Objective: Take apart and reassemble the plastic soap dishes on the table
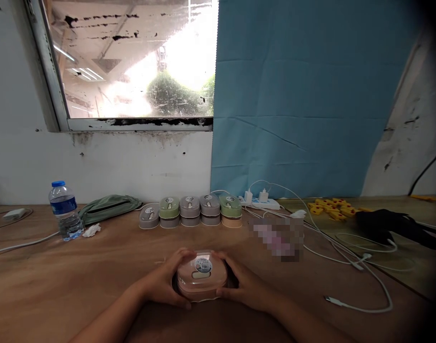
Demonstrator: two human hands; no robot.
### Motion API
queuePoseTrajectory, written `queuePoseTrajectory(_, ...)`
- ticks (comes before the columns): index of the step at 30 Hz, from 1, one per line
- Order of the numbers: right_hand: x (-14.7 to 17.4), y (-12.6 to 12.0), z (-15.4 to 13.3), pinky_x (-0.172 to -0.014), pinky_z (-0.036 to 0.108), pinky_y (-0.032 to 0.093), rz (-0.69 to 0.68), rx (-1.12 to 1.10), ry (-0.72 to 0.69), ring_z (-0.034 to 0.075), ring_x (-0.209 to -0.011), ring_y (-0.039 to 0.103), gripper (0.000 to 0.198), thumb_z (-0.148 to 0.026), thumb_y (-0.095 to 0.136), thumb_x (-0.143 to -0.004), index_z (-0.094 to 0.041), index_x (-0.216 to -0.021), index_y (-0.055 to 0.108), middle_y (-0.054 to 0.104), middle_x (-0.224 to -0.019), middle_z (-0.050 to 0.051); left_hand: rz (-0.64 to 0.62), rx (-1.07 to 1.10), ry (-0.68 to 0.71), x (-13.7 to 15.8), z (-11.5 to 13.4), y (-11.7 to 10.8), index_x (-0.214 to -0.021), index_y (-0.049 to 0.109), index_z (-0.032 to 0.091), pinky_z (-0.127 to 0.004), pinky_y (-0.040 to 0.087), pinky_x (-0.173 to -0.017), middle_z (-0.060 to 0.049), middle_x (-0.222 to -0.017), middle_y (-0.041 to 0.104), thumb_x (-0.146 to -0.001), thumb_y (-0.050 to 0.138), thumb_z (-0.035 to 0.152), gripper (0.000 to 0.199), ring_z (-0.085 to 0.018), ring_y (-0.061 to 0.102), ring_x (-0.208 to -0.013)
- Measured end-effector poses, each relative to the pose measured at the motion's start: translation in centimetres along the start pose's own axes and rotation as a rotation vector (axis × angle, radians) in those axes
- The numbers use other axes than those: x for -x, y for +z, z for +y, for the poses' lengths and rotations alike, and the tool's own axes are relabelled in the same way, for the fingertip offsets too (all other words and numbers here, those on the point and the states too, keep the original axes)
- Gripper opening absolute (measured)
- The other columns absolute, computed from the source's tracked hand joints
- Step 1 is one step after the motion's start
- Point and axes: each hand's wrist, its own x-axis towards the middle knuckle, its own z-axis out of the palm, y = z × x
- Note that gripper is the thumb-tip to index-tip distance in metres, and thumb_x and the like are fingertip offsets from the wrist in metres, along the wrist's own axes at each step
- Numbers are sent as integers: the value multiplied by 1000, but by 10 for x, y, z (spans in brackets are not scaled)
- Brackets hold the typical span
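The left hand and right hand grip the pink box, at three o'clock from the former, nine o'clock from the latter.

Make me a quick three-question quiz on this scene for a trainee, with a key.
1. True or false: the left hand and right hand both touch the pink box.
2. Which stands right beside the green pouch: (a) power strip, (b) bottle, (c) pink box?
3. Fill in the colour: the cloth beside the window is ____.

Key: 1. True. 2. (b). 3. Blue.
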Motion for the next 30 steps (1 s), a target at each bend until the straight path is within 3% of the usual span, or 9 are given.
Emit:
queuePoseTrajectory(5,-2,0,9,-99,41,31,4,-68,-14,27,-118,39,72,-42,68,-65,-20,-126,36,42,-128,10,-3,13,-73,2,-2,-1,-128,26,24,-36,32,-98,-6,-129,38,-48,76,36,96,-25,39,-115)
queuePoseTrajectory(10,-4,0,9,-97,40,34,10,-99,-14,28,-115,42,75,-43,71,-61,-21,-124,39,45,-126,10,6,-55,-66,2,0,-2,-127,29,23,-36,32,-98,-7,-129,38,-48,75,35,93,-26,38,-116)
queuePoseTrajectory(15,-1,-3,5,-101,41,29,-33,-33,-13,28,-121,36,77,-45,68,-64,-23,-129,34,39,-133,9,62,-101,30,0,-8,-2,-124,32,23,-36,35,-96,-7,-126,39,-45,73,29,89,-27,41,-113)
queuePoseTrajectory(19,1,-2,10,-104,44,22,-56,-43,-21,28,-127,26,91,-45,68,-64,-23,-137,17,24,-142,10,175,-122,192,-1,-12,-6,-121,35,20,-37,35,-96,-9,-120,42,-43,69,21,85,-27,42,-111)
queuePoseTrajectory(22,1,-1,17,-101,43,27,-41,-155,-10,25,-120,38,92,-45,64,-69,-23,-138,7,20,-143,12,384,-145,252,-2,-14,-9,-121,36,19,-40,36,-95,-11,-120,42,-46,68,23,82,-29,42,-112)
queuePoseTrajectory(25,1,-1,20,-98,43,31,-22,-202,-3,22,-108,49,87,-45,61,-72,-26,-138,7,25,-140,13,709,-129,222,-5,-24,-14,-124,33,20,-42,36,-96,-12,-122,41,-54,68,28,78,-29,42,-113)
queuePoseTrajectory(30,3,-5,10,-98,41,31,-80,-137,45,22,-113,43,72,-43,59,-74,-24,-134,24,38,-131,10,1258,-139,71,-6,-59,-37,-128,27,20,-40,32,-100,-12,-129,35,-59,69,30,81,-26,36,-120)
